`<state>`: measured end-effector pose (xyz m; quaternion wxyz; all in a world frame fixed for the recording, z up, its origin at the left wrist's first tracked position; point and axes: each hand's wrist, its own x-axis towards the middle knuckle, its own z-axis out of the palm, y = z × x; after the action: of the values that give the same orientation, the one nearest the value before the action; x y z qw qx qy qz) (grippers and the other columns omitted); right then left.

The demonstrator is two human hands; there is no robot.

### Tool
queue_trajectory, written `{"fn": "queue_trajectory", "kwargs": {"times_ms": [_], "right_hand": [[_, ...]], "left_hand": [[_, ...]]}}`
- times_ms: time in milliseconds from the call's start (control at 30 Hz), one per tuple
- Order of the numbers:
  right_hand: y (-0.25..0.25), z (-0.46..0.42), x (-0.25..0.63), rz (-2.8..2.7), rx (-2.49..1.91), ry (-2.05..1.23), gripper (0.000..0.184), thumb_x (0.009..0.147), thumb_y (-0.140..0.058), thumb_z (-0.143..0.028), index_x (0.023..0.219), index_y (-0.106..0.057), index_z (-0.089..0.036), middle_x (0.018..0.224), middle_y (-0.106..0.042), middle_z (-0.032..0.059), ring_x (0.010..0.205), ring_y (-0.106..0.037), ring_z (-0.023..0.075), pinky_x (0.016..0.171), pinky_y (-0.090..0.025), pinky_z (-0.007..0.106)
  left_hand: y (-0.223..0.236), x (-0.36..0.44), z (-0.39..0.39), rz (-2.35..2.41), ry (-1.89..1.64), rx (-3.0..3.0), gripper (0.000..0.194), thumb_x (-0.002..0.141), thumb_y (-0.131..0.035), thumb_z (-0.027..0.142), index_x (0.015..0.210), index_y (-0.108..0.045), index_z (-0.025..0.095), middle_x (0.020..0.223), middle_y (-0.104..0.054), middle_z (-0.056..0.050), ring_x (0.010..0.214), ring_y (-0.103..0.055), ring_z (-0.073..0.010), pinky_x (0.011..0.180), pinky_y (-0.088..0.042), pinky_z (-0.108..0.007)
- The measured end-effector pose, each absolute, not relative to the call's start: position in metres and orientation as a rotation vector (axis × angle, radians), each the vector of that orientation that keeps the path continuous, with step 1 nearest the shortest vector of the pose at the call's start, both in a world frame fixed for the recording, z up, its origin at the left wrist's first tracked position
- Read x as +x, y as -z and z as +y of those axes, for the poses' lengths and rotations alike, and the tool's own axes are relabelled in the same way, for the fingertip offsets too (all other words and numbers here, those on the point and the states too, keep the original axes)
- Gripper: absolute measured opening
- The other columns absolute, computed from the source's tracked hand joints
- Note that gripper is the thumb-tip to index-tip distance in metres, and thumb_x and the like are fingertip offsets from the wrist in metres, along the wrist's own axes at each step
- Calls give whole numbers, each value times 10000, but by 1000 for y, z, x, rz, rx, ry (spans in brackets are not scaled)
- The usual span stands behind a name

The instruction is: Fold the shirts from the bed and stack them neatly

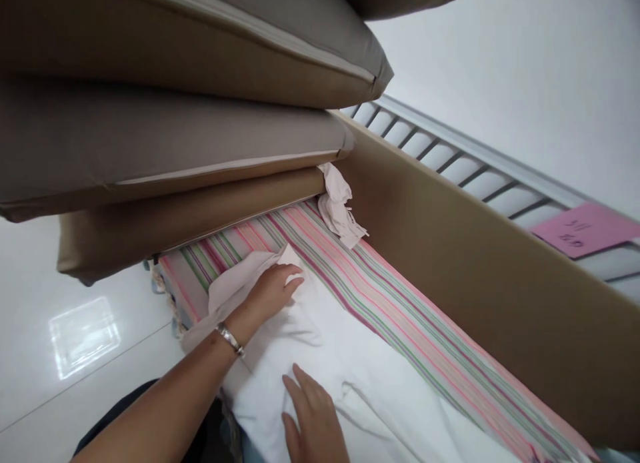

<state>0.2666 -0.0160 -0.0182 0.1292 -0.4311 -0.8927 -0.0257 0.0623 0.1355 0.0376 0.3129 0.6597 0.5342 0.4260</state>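
My left hand [274, 291], with a silver bracelet [231, 339] at the wrist, rests on the upper part of a white cloth [345, 343]. Its thumb and fingers are a little apart near the cloth's raised corner; the fingertips are partly hidden. Nearer to me, my right hand [316, 416] is palm down on or just over the same cloth, its fingers spread. Folds and wrinkles run through the cloth. Under it lies a striped woven cover [360, 296] in pink, green, purple and cream.
Thick grey-brown cushions [200, 136] are stacked across the far end. A brown padded panel [450, 249] borders the right side. A crumpled pale cloth [337, 203] sits in the far corner. Behind the panel are a slatted rail [450, 166] and a pink note [583, 228]. Tiled floor [30, 349] lies left.
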Motion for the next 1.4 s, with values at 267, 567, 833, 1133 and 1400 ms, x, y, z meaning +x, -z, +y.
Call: {"fn": "queue_trajectory", "kwargs": {"times_ms": [267, 567, 833, 1133, 1400], "right_hand": [[-10, -13, 248, -2463, -1578, -98, 318, 774, -469, -134, 1047, -599, -233, 971, -665, 46, 867, -607, 217, 783, -490, 373], [-47, 103, 320, -2028, -1967, -202, 366, 863, -330, -296, 1062, -614, -179, 1110, -637, 77, 1027, -584, 189, 904, -438, 331], [-10, 182, 316, -2146, -2009, -50, 453, 905, -272, -468, 983, -610, -177, 950, -669, 71, 888, -607, 169, 737, -435, 270], [18, 197, 319, -2257, -2146, 147, 504, 921, -241, -495, 817, -613, -172, 777, -668, 95, 687, -620, 171, 577, -363, 258], [0, 193, 302, -2269, -2027, 217, 427, 940, -247, -384, 987, -607, -160, 993, -658, 117, 917, -608, 191, 770, -437, 304]], "left_hand": [[-26, 61, 132, 1654, -636, 1906, 206, 845, -459, 261, 811, -655, 208, 921, -674, -92, 932, -587, -241, 872, -371, -345], [-21, 75, 143, 1694, -957, 1867, 288, 844, -453, 163, 1069, -633, 147, 1146, -617, -110, 1112, -501, -219, 986, -332, -306], [-11, 89, 140, 1759, -477, 1935, 336, 831, -485, 233, 1132, -595, 133, 1243, -542, -175, 1186, -452, -298, 1000, -292, -465], [-10, 100, 140, 1849, -231, 1883, 516, 823, -462, 231, 1320, -444, 93, 1440, -301, -218, 1352, -240, -306, 1073, -184, -468], [-8, 106, 139, 1882, -219, 1889, 538, 815, -467, 223, 1338, -431, 102, 1456, -263, -222, 1365, -194, -326, 1080, -148, -483]]}}
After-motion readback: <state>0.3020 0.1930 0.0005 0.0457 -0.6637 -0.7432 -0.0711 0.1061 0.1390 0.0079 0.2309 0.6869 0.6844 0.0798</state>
